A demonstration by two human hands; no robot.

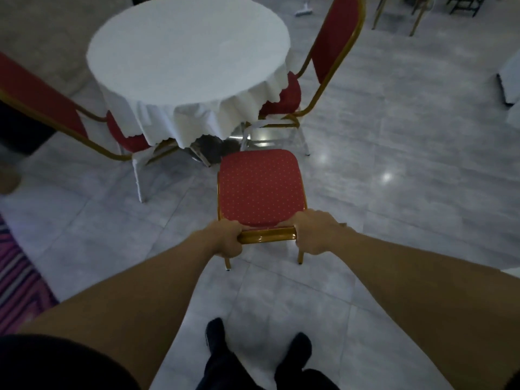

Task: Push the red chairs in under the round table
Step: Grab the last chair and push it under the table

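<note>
A round table (188,49) under a white cloth stands at the upper middle. In front of me is a red chair (260,187) with a dotted seat and a gold frame, its seat just short of the cloth's hem. My left hand (228,239) grips the left end of its gold top rail, and my right hand (316,233) grips the right end. A second red chair (42,97) stands at the table's left with its seat partly under the cloth. A third red chair (334,38) stands at the right, its seat also partly under the cloth.
Grey tiled floor (394,206) spreads all around. A striped pink rug (17,277) lies at the left edge. Dark furniture legs (464,7) stand at the top right, and a white covered object (510,80) sits at the right edge. My feet (253,350) are just behind the chair.
</note>
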